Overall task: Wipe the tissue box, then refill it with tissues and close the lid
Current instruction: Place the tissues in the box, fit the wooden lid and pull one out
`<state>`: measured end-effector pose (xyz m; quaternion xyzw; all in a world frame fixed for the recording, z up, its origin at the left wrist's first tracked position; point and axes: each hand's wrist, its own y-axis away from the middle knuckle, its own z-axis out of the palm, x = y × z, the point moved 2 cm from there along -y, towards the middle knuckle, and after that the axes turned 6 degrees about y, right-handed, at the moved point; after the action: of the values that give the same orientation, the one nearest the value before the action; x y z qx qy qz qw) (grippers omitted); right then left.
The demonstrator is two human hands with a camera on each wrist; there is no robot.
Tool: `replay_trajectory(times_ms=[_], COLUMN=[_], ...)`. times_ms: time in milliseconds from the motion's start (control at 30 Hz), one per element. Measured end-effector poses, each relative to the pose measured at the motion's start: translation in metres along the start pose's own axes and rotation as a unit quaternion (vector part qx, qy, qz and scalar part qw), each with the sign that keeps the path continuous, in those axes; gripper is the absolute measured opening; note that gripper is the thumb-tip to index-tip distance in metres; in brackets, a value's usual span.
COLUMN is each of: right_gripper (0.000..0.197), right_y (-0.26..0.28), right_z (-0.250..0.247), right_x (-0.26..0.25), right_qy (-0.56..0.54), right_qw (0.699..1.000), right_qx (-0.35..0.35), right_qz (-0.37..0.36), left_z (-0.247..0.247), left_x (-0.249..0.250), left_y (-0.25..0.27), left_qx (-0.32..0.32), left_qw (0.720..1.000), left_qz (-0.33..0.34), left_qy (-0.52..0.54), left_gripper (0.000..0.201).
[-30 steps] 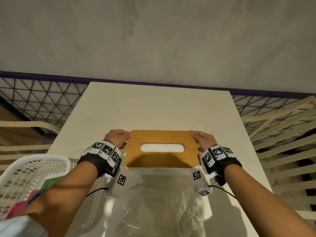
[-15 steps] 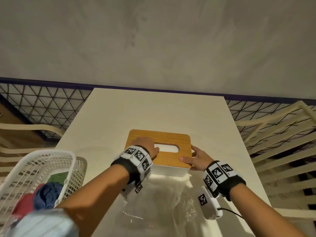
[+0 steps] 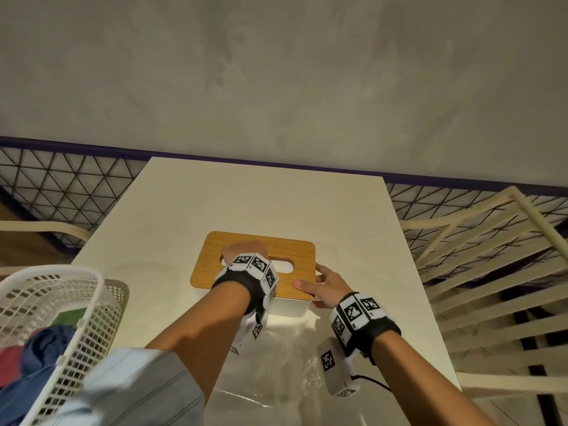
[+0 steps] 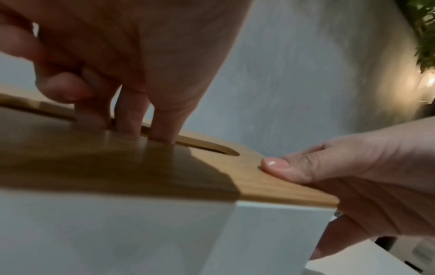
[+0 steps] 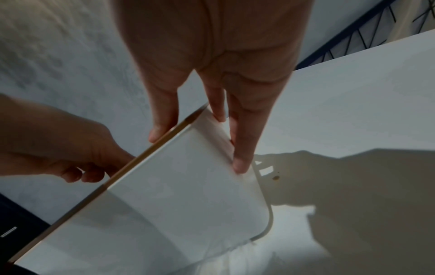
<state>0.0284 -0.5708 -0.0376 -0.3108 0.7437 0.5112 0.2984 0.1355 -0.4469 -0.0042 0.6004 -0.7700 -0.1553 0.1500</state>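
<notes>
The tissue box [image 3: 289, 308] is white with a wooden lid [image 3: 295, 249] shut on top, and it stands mid-table. My left hand [image 3: 242, 252] is over the lid. Its fingers [image 4: 132, 119] dip into the oval slot [image 4: 212, 147], so their tips are hidden and no tissue shows. My right hand [image 3: 322, 284] holds the box's right end. Its thumb [image 4: 280, 167] lies on the lid near the front corner, and its fingers [image 5: 240, 145] run down the white end wall [image 5: 188, 186].
A white mesh basket [image 3: 46, 302] with coloured cloths stands at the table's left front. A crumpled clear plastic wrapper [image 3: 276, 379] lies between the box and me. The white table [image 3: 246, 195] ends at a wall; slatted chairs [image 3: 491, 272] flank it.
A second ago each hand held one end of the lid. My left hand has moved onto the lid's middle and into the slot. My right hand has shifted to the front right corner.
</notes>
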Motion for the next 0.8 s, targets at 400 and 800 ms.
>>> replay_trajectory(times_ms=[400,800], right_gripper=[0.07,0.072], right_y=[0.003,0.0], right_z=[0.001,0.0], right_x=[0.002,0.006], right_qy=[0.015,0.038], right_qw=[1.0,0.999], right_qx=[0.005,0.008], right_qz=[-0.026,-0.03], left_z=[0.005,0.01], left_x=[-0.015,-0.017], left_y=[0.002,0.008], left_qx=[0.036,0.006], left_qw=[0.998,0.989], left_qz=[-0.04,-0.082], left_qy=[0.011,0.12], left_gripper=[0.021,0.04])
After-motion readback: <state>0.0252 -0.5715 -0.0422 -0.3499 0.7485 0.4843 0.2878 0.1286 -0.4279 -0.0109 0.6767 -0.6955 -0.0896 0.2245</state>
